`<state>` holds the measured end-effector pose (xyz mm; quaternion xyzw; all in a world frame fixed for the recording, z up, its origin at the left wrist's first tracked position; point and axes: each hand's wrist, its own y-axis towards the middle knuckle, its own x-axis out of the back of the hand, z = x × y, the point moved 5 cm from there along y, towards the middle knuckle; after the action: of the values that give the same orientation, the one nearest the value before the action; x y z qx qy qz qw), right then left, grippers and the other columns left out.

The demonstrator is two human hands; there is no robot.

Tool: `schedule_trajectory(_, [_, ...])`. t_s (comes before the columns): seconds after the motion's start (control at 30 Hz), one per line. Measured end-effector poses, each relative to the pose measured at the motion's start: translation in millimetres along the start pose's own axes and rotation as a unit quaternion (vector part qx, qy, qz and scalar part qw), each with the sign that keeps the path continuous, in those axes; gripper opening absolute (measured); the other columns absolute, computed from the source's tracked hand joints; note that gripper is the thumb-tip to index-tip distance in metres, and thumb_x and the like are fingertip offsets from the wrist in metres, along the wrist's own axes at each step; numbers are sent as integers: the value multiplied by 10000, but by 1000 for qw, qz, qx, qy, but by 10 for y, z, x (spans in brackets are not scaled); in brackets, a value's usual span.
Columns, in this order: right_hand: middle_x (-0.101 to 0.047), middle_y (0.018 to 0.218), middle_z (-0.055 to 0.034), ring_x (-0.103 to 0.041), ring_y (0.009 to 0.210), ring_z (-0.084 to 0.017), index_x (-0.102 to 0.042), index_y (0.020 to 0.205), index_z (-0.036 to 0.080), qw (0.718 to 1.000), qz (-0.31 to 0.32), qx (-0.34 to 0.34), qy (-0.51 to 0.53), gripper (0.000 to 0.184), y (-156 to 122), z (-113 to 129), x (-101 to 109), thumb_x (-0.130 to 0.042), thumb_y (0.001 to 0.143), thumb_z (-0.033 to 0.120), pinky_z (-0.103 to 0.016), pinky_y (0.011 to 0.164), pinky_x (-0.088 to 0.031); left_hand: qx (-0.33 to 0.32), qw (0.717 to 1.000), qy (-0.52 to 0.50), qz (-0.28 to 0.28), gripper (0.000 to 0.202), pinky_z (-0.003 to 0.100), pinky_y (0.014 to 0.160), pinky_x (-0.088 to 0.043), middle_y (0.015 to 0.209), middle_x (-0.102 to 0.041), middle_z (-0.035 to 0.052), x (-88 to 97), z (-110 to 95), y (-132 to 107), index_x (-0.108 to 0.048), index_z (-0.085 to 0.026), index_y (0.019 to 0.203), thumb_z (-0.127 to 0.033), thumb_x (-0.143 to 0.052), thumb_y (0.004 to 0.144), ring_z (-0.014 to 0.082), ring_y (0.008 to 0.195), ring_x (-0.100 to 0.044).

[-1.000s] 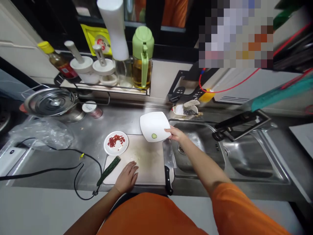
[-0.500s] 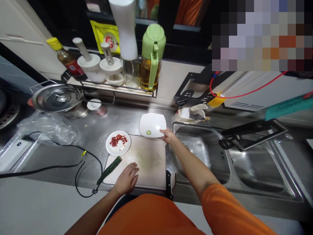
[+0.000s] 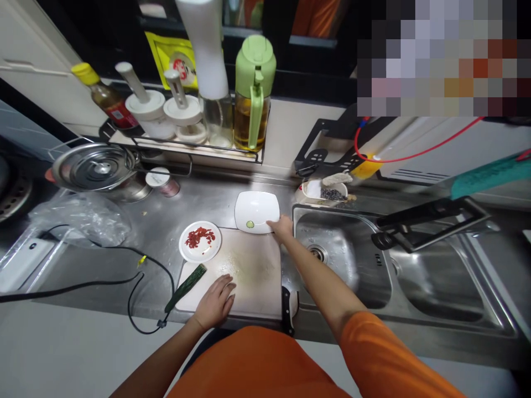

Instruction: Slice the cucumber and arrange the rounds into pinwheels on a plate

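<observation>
My right hand (image 3: 282,228) grips the near right corner of a white squarish plate (image 3: 257,207), thumb on the rim. One pale green cucumber slice (image 3: 250,224) lies in that plate. My left hand (image 3: 216,301) rests flat on the pale cutting board (image 3: 257,276), fingers stretched out. Left of it a dark green cucumber piece (image 3: 185,287) lies slanted across the board's left edge. A round white plate (image 3: 191,255) with chopped red pieces (image 3: 201,237) overlaps the board's far left corner. At the board's right side lies a knife with a black handle (image 3: 286,309).
Right of the board is a double steel sink (image 3: 348,260), with a phone-like black holder (image 3: 431,221) over it. A rack at the back carries an oil bottle (image 3: 254,94) and seasoning jars (image 3: 151,113). A black cable (image 3: 157,262), plastic bag (image 3: 83,218) and lidded pot (image 3: 99,166) are leftward.
The white squarish plate has shifted very slightly left and appears to lie flatter, with my right hand still on its corner. My left hand has stayed in place.
</observation>
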<state>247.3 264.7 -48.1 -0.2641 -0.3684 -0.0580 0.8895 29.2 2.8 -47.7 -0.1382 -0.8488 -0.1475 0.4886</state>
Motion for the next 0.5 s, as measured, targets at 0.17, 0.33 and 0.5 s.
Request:
schedule_trajectory(0.17, [-456,1288,-188,-393,1207,-296,-474,1221,127,982,-50,145,-113,555,-278,182,-81,-663,719,271,-393,992,-334,1,1000,5,1,295,450,1023,-433,1206,-547,126,-5,0,-5,-524,-163,1146,-241,-453,871,249,1250,-430])
schedule_trajectory(0.33, [-441,1356,-173,-353,1270,-253,-428,1320,113,841,105,448,-286,455,-804,356,-642,-425,868,171,-401,1027,-310,-4,1000,6,-6,292,455,1015,-436,1200,-551,121,-6,-1,-2,-527,-166,1141,-242,-448,871,249,1241,-438])
schedule_trajectory(0.5, [-566,1210,-194,-495,1138,-245,-532,1220,80,816,129,468,-313,424,-1012,406,-742,-387,824,39,-377,942,-396,-2,1000,8,-9,289,443,1014,-440,1196,-555,121,4,1,2,-534,-168,1133,-241,-458,864,243,1241,-437])
